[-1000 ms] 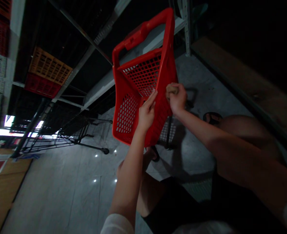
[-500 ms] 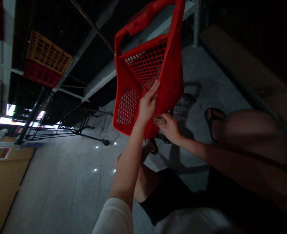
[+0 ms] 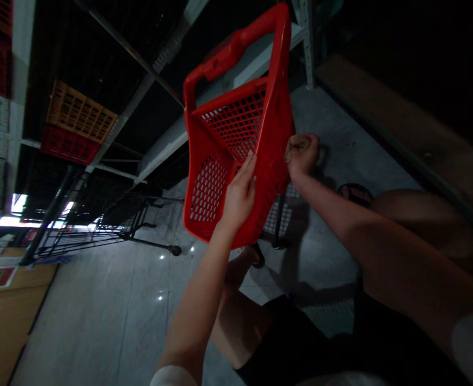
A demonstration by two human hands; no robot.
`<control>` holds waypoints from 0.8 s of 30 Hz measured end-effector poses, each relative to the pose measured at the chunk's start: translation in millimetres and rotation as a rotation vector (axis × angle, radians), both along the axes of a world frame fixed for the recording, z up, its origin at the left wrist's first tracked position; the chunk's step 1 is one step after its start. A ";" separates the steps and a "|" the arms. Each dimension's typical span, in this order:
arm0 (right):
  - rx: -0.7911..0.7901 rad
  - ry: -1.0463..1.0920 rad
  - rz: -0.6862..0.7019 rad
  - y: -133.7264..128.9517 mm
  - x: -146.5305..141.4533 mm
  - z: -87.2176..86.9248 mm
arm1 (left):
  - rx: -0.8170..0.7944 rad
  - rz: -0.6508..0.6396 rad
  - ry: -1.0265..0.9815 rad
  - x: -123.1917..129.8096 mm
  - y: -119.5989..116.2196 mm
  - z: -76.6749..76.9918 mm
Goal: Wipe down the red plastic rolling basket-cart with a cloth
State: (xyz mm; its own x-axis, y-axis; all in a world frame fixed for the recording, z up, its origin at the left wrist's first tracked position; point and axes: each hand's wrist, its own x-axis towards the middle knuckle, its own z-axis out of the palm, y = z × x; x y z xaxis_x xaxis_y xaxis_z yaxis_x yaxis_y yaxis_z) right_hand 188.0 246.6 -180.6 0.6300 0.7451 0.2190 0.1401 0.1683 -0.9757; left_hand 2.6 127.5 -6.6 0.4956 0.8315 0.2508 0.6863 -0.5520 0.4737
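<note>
A red plastic shopping cart (image 3: pixel 274 126) with lattice sides and a raised handle stands in front of me. My left hand (image 3: pixel 240 193) rests over the rim of its near side, fingers stretched along the edge and thumb on the outer face, holding it. My right hand (image 3: pixel 304 155) is closed around a crumpled brown cloth (image 3: pixel 296 145), against the cart's outer side wall. Part of the cloth is hidden in the fingers. Below the basket, a dark metal leg (image 3: pixel 279 220) shows.
Metal shelving (image 3: pixel 172 145) runs behind the cart, bearing a yellow crate (image 3: pixel 81 110) and a red crate (image 3: pixel 67 145). A black wire cart (image 3: pixel 111 220) stands left on the grey floor (image 3: pixel 95 316). My legs and sandalled feet flank the red cart.
My right hand has moved up and to the right along the cart's outer side with the cloth. My left hand stays on the rim. The whole view has shifted slightly.
</note>
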 end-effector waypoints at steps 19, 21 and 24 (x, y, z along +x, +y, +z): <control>-0.294 0.140 0.464 -182.1 -87.4 35.5 | 0.135 0.226 0.103 -42.9 -80.6 -33.1; -0.284 0.143 0.479 -168.1 -82.9 39.9 | 0.154 0.260 0.069 -45.1 -75.6 -33.8; -0.276 0.157 0.405 -121.0 -66.5 46.2 | 0.137 0.280 0.056 -57.5 -76.9 -31.9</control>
State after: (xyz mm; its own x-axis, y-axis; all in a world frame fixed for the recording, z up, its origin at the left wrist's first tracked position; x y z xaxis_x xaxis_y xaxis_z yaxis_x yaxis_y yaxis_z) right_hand 121.5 125.6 -134.5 0.2879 0.9530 -0.0941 -0.0348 -0.0878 -0.9955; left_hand -54.8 50.6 -38.4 0.2682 0.8980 0.3488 0.8434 -0.3938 0.3654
